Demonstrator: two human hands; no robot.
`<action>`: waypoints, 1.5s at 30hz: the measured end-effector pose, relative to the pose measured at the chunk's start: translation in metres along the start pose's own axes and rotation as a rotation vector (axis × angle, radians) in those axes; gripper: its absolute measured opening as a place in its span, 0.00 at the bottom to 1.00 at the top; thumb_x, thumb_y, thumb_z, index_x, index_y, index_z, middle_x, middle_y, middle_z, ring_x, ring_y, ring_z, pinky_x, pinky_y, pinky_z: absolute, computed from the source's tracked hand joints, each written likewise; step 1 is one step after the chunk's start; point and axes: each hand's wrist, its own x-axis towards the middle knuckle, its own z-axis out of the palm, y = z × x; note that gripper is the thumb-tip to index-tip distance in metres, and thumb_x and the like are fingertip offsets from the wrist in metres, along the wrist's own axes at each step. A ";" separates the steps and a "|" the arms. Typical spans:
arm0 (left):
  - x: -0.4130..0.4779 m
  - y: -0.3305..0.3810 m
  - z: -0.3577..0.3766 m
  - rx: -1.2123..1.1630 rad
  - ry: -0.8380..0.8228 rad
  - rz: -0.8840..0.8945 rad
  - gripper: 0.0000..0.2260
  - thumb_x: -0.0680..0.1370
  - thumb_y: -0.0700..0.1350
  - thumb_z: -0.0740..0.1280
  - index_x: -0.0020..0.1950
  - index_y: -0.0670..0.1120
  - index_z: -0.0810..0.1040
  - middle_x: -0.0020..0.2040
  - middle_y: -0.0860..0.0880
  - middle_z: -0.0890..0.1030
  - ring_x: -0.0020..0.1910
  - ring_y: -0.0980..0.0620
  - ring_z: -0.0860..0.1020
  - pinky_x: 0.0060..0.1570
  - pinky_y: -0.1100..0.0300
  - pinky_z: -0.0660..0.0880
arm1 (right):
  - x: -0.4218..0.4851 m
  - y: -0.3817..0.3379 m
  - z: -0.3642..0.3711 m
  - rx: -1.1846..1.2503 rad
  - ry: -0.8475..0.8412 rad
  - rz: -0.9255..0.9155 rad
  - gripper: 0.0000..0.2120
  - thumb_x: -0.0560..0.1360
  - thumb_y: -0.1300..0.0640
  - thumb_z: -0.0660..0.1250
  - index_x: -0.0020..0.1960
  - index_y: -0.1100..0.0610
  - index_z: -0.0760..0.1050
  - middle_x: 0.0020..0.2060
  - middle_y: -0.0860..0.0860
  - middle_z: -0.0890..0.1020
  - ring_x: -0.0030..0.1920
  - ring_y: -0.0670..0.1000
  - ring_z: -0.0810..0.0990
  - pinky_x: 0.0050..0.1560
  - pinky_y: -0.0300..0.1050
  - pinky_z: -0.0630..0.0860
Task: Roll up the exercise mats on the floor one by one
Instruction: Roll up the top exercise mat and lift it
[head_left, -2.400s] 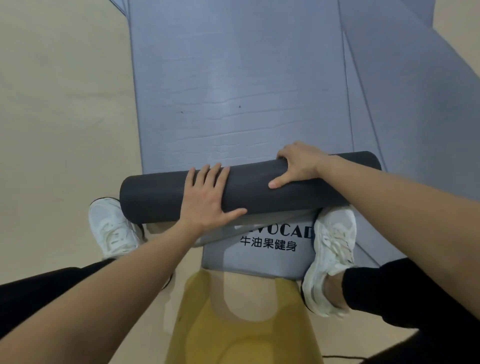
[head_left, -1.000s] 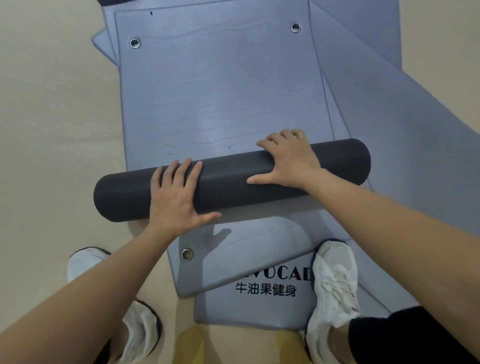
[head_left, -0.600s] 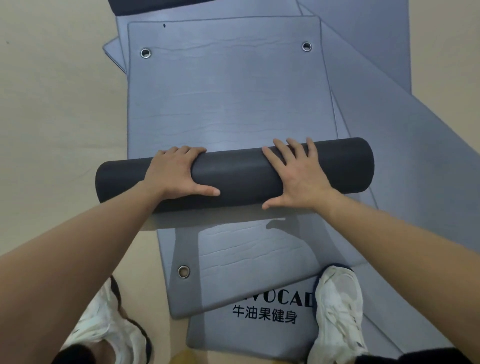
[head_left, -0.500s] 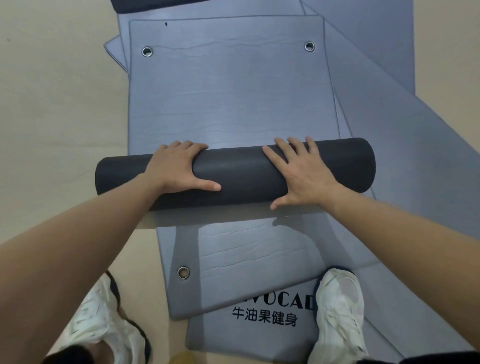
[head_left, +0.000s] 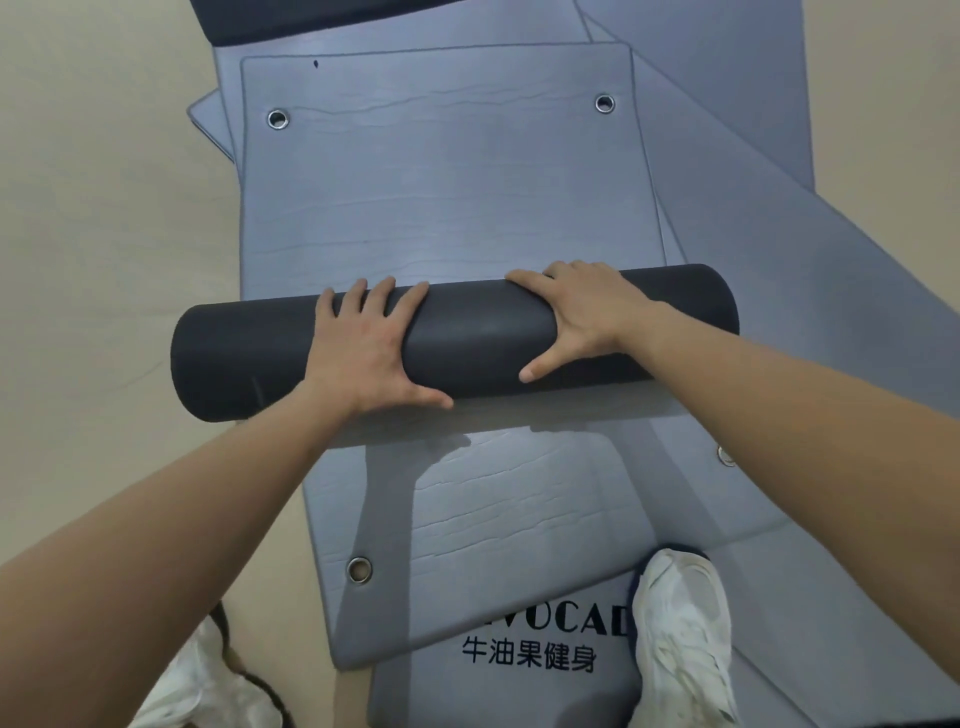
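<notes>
We locate the dark roll across the middle of the frame. It lies on a flat grey mat that extends toward the upper edge, with metal eyelets near its two far corners.

The left hand rests on top of the roll, left of centre. Its fingers are straight and spread, and the thumb stretches along the near side.

The right hand sits right of centre. Its fingers bend over the far side of the roll and grip it, and the thumb splays down the near face.

Further grey mats lie overlapped beneath. One at lower centre carries printed lettering, and a white shoe stands at its right edge. The floor is beige.
</notes>
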 end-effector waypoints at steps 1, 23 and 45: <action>0.005 -0.004 -0.003 -0.007 -0.003 0.016 0.62 0.54 0.88 0.58 0.82 0.58 0.54 0.79 0.45 0.66 0.77 0.38 0.65 0.76 0.35 0.58 | 0.001 -0.001 -0.004 0.041 -0.027 0.016 0.60 0.56 0.17 0.69 0.80 0.42 0.55 0.62 0.53 0.76 0.60 0.58 0.77 0.54 0.52 0.71; -0.116 0.059 0.008 0.020 -0.380 0.234 0.52 0.49 0.88 0.60 0.58 0.52 0.68 0.42 0.52 0.77 0.37 0.48 0.76 0.38 0.53 0.72 | -0.114 -0.052 0.074 0.383 -0.538 0.029 0.60 0.56 0.27 0.80 0.80 0.41 0.57 0.71 0.46 0.74 0.68 0.54 0.74 0.69 0.53 0.71; -0.091 0.034 0.018 -0.359 -0.442 -0.027 0.53 0.51 0.88 0.60 0.71 0.64 0.73 0.65 0.57 0.81 0.65 0.49 0.78 0.54 0.52 0.71 | -0.180 -0.120 0.123 -0.180 0.131 -0.009 0.57 0.70 0.18 0.53 0.83 0.58 0.53 0.80 0.65 0.59 0.80 0.70 0.56 0.77 0.74 0.50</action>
